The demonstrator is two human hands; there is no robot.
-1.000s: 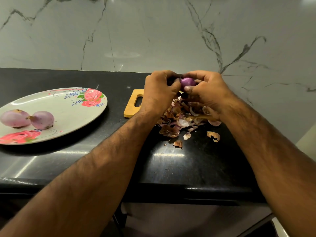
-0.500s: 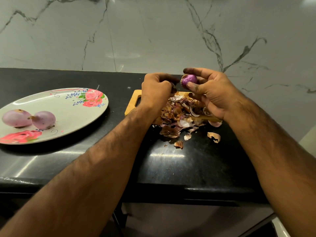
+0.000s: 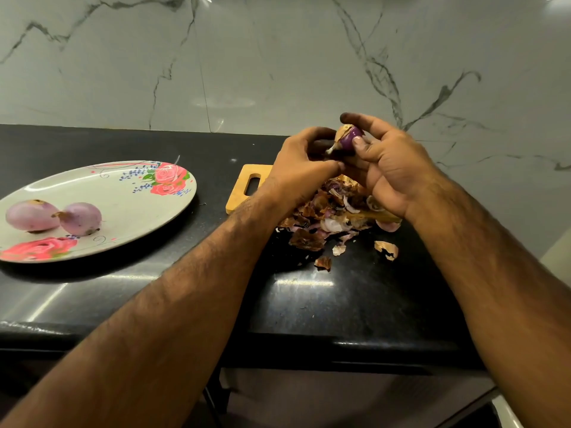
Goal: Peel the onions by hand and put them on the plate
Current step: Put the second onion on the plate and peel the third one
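Step in hand: peeling the third onion; my reading is that the stripping is midway, since purple flesh shows on one side and dry tan skin covers the other.
Onion being peeled: the onion is held up in the air above the far end of the cutting board, between both hands.
Right hand: the right hand is curled round the onion, with the thumb pressed on the purple side and the forefinger arched over the top.
Left hand: the left hand has its fingers bent tight at the onion's lower left and appears to pinch a pale strip of skin hanging there.
Onions done: two peeled onions lie touching on the near left part of the plate, well apart from the hands.
Peels: a heap of peels covers the board's right part and spills onto the black counter, with a few loose flakes nearer.
Next move: likely a pull on the strip away from the bulb while the right hand grips firmly and turns it; then the tan cap must come off before the onion goes left to the plate.
Writing: none to read; the plate bears only printed pink roses and blue sprigs.
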